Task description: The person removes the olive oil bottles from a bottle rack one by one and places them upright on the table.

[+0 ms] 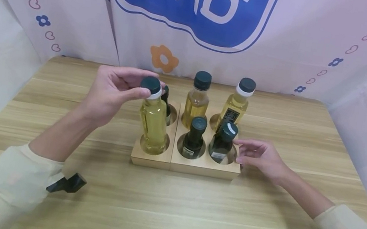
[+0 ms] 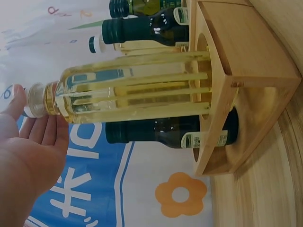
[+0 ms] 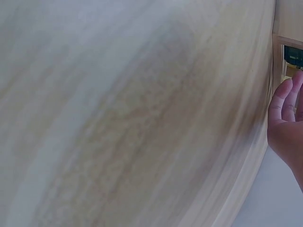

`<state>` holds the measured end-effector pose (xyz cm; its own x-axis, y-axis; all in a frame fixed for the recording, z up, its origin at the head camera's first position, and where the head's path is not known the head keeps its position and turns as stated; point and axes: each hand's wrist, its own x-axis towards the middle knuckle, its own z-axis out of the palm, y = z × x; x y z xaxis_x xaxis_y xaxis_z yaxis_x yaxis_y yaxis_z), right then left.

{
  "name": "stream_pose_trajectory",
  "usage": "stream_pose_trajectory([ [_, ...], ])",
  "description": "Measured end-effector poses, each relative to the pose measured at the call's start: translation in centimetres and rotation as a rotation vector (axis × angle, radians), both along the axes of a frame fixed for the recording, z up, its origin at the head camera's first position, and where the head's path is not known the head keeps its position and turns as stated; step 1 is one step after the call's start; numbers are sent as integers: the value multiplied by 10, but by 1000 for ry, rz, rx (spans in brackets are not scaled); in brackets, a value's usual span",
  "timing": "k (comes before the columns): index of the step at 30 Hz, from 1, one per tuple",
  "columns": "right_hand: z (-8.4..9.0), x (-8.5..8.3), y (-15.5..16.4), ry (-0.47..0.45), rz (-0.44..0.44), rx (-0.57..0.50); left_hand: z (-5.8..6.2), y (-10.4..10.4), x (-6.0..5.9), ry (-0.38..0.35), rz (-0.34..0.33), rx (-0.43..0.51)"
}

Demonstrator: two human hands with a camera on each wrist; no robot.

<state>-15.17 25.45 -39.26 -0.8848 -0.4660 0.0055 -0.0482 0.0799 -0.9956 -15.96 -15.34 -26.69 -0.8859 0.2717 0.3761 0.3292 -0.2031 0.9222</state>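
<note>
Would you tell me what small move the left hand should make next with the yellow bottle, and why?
Probably lower it a touch and let go. The left hand pinches the cap of the yellow bottle, whose base already sits in the front-left hole of the wooden rack. The right hand rests by the rack's right end.

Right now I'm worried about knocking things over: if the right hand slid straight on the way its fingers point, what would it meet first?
Probably the dark bottle in the wooden rack's front right hole; the right hand's fingertips sit just beside it, though depth is unclear.
</note>
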Motion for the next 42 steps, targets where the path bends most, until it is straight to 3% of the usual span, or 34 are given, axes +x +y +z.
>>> stream_pose_trajectory([
  [14,3,2,1,-11,-24,36,6,8,5,34,108,81],
  [22,3,1,1,-21,-25,51,9,13,4,103,44,248],
  [34,1,0,1,-14,-13,53,14,16,3,203,49,355],
  [42,1,1,0,2,-13,48,23,15,3,163,21,543],
])
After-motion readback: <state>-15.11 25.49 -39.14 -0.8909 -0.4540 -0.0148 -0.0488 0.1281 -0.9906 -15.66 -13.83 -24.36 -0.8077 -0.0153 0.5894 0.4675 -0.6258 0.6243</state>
